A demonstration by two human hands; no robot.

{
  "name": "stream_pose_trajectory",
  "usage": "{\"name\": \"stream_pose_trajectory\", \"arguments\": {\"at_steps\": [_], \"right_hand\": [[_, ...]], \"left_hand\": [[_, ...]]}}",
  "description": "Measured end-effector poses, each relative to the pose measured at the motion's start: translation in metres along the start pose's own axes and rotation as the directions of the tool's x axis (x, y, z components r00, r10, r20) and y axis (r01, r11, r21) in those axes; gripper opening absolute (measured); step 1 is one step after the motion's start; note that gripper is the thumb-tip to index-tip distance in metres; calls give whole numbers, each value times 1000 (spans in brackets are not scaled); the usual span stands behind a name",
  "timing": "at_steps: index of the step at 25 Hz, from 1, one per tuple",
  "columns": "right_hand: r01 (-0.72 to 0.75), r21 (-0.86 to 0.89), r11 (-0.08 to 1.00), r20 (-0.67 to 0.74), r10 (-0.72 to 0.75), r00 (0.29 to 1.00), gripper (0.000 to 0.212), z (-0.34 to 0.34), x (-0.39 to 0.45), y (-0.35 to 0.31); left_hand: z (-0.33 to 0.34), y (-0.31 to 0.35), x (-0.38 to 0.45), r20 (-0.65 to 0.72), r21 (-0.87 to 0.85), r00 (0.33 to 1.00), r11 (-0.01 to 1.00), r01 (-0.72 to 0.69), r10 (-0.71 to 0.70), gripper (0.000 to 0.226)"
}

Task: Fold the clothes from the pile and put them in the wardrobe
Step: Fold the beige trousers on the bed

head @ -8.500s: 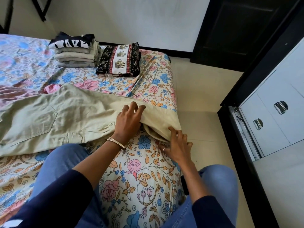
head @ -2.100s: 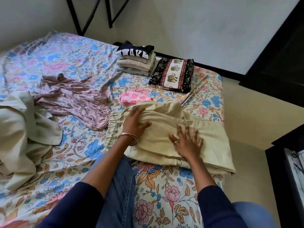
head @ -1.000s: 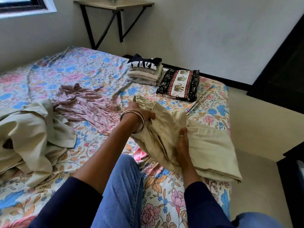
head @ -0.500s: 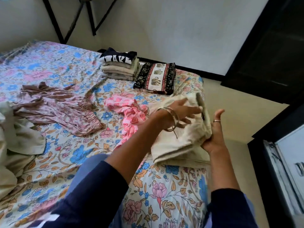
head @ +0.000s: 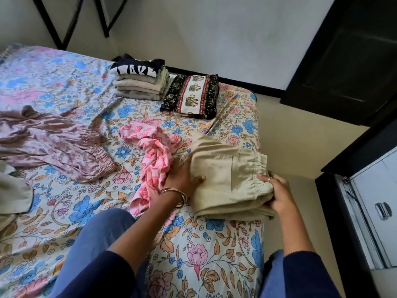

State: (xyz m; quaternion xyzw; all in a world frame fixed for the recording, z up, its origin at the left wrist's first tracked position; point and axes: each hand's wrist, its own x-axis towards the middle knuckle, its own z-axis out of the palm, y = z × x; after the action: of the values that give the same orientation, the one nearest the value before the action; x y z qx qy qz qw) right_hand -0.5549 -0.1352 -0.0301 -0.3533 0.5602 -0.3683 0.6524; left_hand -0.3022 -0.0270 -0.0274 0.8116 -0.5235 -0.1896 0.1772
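Folded beige trousers lie on the floral bed near its right edge. My left hand grips their left side, thumb on top. My right hand holds their right front corner, fingers curled over the waistband. A stack of folded clothes topped by a black printed shirt sits at the far end, with a folded black elephant-print cloth beside it. Unfolded pieces lie to the left: a pink patterned garment, a mauve garment and a pale beige one.
A wardrobe with white drawers and metal handles stands at the right, black-framed. A strip of bare floor runs between it and the bed. A dark door is at the far right. Black shelf brackets hang on the back wall.
The trousers went from spread out to a compact fold. Half a second ago both hands held them lifted; now they rest on the bed with a hand on each side.
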Motion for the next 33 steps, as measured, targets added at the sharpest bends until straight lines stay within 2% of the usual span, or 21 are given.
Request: {"name": "stream_pose_trajectory", "arguments": {"at_steps": [2,4,5,8,10,11,13,15,17,18,20,22,23,25,26,27,28,29,30,32,33], "right_hand": [[69,-288,955,-142,-114,983,43,3,4,-3],[-6,-560,828,-359,-236,903,36,8,2,-1],[-55,-562,825,-457,-254,852,36,10,-3,2],[-105,-290,951,-664,-121,738,77,21,-20,26],[-152,-143,978,-754,-8,657,88,35,-36,38],[-179,-130,975,-762,17,647,87,45,-44,40],[-228,-153,961,-729,46,683,88,64,-64,45],[-280,-135,950,-681,116,723,101,81,-79,50],[-291,30,956,-598,250,762,112,90,-92,49],[-255,161,954,-537,301,788,108,89,-96,46],[-143,390,910,-412,311,857,67,83,-102,38],[-55,440,896,-386,245,889,25,75,-106,25],[-12,447,895,-370,197,908,18,70,-106,17],[102,504,858,-259,37,965,45,62,-103,1],[127,551,825,-166,-40,985,61,61,-102,-7],[125,579,806,-69,-104,992,68,61,-104,-15],[102,580,808,24,-142,990,64,61,-106,-23],[74,566,821,119,-171,978,55,62,-110,-31],[51,549,834,195,-188,963,46,62,-110,-36],[42,514,857,285,-216,934,40,65,-108,-48],[76,463,883,286,-230,930,42,67,-102,-51]], "left_hand": [[4,-3,7,33,-165,993,979,119,-115,69],[2,-3,9,169,-419,971,880,224,-167,63],[0,-3,10,252,-524,950,799,296,-186,61],[-3,8,5,407,-632,877,615,472,-254,63],[2,19,1,459,-721,823,401,565,-335,65],[6,24,-2,471,-763,802,286,579,-368,64],[7,37,-10,460,-816,803,177,551,-379,46],[8,47,-16,474,-832,793,101,545,-382,32],[4,54,-22,508,-842,779,-21,540,-368,35],[2,57,-25,521,-844,772,-84,530,-363,38],[-4,64,-35,551,-832,766,-147,535,-331,46],[-10,65,-55,549,-836,798,-156,527,-249,45],[-12,59,-66,536,-842,830,-166,513,-154,41],[-21,37,-88,453,-859,874,-176,480,176,39],[-24,22,-94,402,-871,871,-175,459,282,41],[-26,11,-92,380,-891,867,-123,436,323,44],[-31,7,-90,392,-903,863,-45,427,319,46],[-35,7,-86,421,-902,870,22,430,258,42],[-37,10,-80,455,-887,870,18,461,191,35],[-44,3,-59,404,-886,906,-192,422,127,47],[-49,-3,-47,331,-874,928,-315,370,171,54]]}}
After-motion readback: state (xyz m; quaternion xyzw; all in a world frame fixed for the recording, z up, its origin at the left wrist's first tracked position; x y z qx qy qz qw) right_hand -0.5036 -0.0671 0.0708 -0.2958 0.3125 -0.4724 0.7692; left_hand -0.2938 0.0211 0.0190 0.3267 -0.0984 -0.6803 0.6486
